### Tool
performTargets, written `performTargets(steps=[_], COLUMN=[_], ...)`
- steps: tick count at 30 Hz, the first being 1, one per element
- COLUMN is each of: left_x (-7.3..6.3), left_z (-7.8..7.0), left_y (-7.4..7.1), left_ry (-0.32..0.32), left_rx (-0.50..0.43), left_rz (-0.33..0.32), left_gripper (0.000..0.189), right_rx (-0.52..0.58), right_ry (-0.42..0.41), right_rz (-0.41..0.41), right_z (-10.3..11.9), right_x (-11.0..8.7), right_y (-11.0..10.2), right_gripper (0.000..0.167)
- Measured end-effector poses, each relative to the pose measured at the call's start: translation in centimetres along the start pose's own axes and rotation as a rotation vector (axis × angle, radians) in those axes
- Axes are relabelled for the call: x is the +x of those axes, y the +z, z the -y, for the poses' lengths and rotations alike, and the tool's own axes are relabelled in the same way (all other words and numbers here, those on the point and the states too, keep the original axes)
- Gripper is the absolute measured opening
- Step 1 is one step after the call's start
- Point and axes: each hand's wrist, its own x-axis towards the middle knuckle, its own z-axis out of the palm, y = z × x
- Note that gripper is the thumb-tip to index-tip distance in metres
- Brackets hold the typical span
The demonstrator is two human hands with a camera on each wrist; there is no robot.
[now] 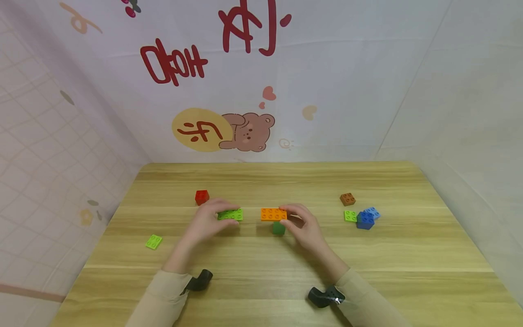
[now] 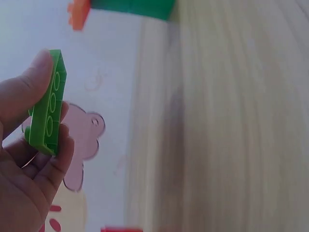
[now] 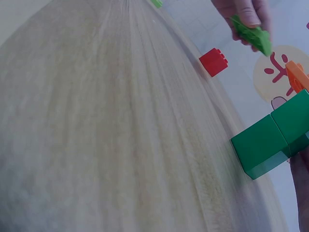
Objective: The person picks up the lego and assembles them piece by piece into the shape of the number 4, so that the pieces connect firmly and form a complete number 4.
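My left hand (image 1: 207, 221) pinches a flat lime-green building brick (image 1: 230, 215) by its left end, between thumb and fingers. In the left wrist view the hollow underside of this lime brick (image 2: 52, 108) shows. To its right, my right hand (image 1: 304, 229) holds an orange studded brick (image 1: 273, 214) at its right end. Dark green blocks (image 1: 278, 228) show directly below the orange brick; in the right wrist view they appear as two dark green blocks (image 3: 270, 137) joined in a column. Whether they touch the table I cannot tell. A gap separates the lime and orange bricks.
A red brick (image 1: 202, 197) sits behind my left hand. At the left lies a small lime plate (image 1: 154, 241). On the right are a brown brick (image 1: 347, 199), another lime plate (image 1: 350, 216), a dark blue brick (image 1: 365, 220) and a light blue brick (image 1: 373, 212). A printed cloth wall (image 1: 327, 136) borders the table.
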Motion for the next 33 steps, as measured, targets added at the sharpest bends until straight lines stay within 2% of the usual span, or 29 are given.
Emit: performTargets(steps=[10, 17, 23, 33], left_x=[1.6, 2.6, 3.1, 3.5], left_z=[-2.7, -4.2, -4.8, -5.1], left_y=[1.3, 2.3, 3.4, 4.3], left_ry=[0.038, 0.059, 0.108, 0.087], left_rx=[-0.052, -0.029, 0.007, 0.029], left_rz=[-0.014, -0.007, 0.004, 0.032], left_gripper=[0.040, 0.039, 0.037, 0.035], right_rx=[0.000, -0.014, -0.029, -0.026], right_ry=[-0.009, -0.007, -0.007, -0.011], right_rz=[-0.005, -0.008, -0.015, -0.016], right_z=[0.1, 0.2, 0.2, 0.0], right_x=[0.0, 0.0, 0.0, 0.0], right_y=[0.1, 0.1, 0.1, 0.1], right_gripper=[0.031, 0.031, 0.030, 0.030])
